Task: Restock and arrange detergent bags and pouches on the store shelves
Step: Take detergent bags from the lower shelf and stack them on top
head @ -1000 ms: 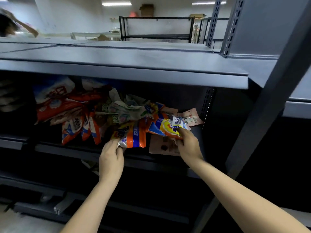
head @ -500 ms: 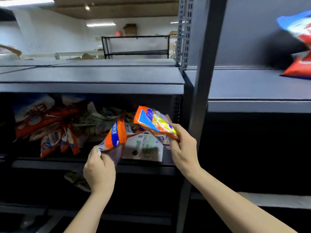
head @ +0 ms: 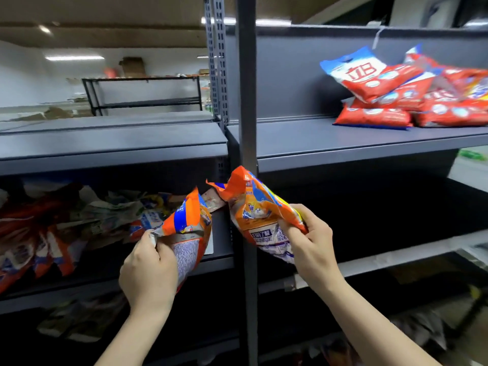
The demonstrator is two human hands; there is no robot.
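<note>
Left hand (head: 148, 270) grips orange pouch (head: 187, 223); right hand (head: 311, 247) grips second orange pouch (head: 258, 207). Neither shelved; left shelf (head: 111, 154) pile untidy.

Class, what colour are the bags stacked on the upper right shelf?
Mainly red, with blue-and-white tops; seen in the head view.

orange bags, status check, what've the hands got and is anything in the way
Left hand grips one orange bag. Right hand grips second orange bag. Both off the shelf. Grey upright post stands between them.
</note>
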